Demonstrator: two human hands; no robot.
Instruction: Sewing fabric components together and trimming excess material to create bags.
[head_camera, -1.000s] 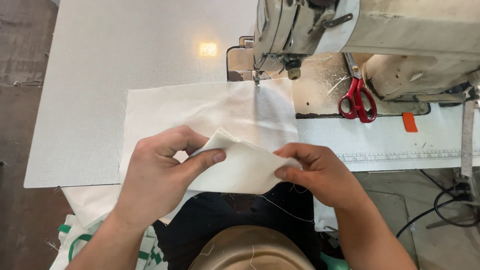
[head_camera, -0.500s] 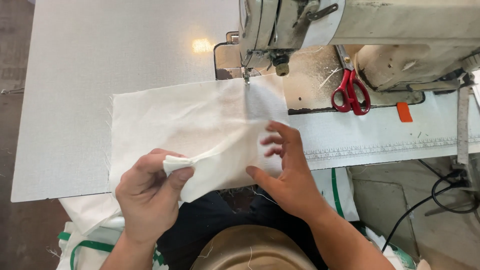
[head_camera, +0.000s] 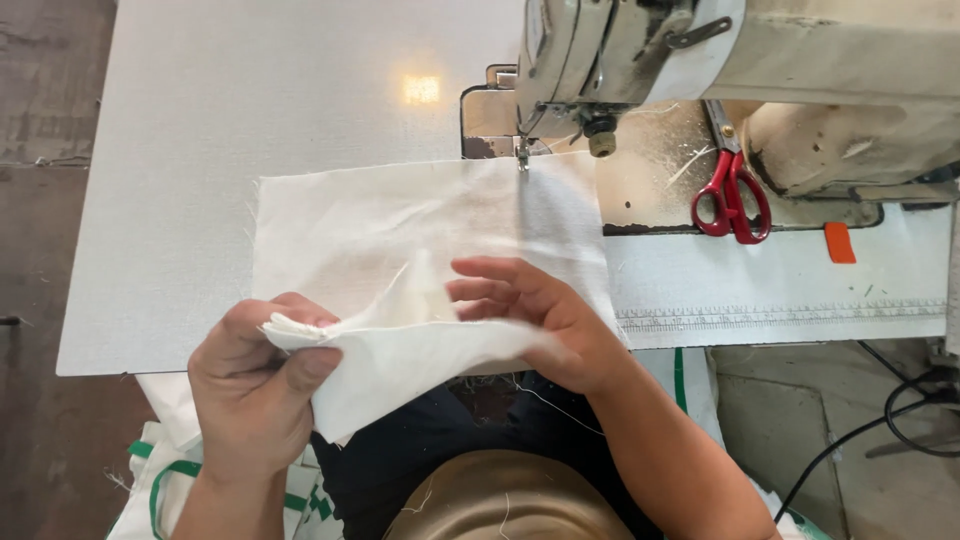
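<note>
Seen from my head camera, I sit at the near edge of a pale grey sewing table (head_camera: 250, 150), working a piece of white cloth (head_camera: 400, 220) that lies flat across the middle of the tabletop and spills over the near edge toward my lap. My left hand (head_camera: 262, 385) is closed in a pinch: thumb and fingers are pressed together on a gathered, folded corner of the cloth, lifted just off the near edge of the table. My right hand (head_camera: 535, 315) is loosely spread, fingers curved and slightly apart, resting on top of the cloth just right of that fold, with the fingertips pointing left toward my other hand; it grips nothing that I can make out. The far edge of the cloth reaches under the needle (head_camera: 521, 155) of the off-white sewing machine (head_camera: 760, 70), which stands along the far right of the table. Beside the machine's base, right of the cloth and well apart from both hands, lie red-handled scissors (head_camera: 732, 195), and a small orange tag (head_camera: 838, 242) sits further right. A printed ruler strip (head_camera: 780, 315) runs along the near right edge of the table. Below the table's near edge, white bags with green stripes (head_camera: 165, 470) rest by my left arm, and black cables (head_camera: 900, 420) trail on the floor at the right.
</note>
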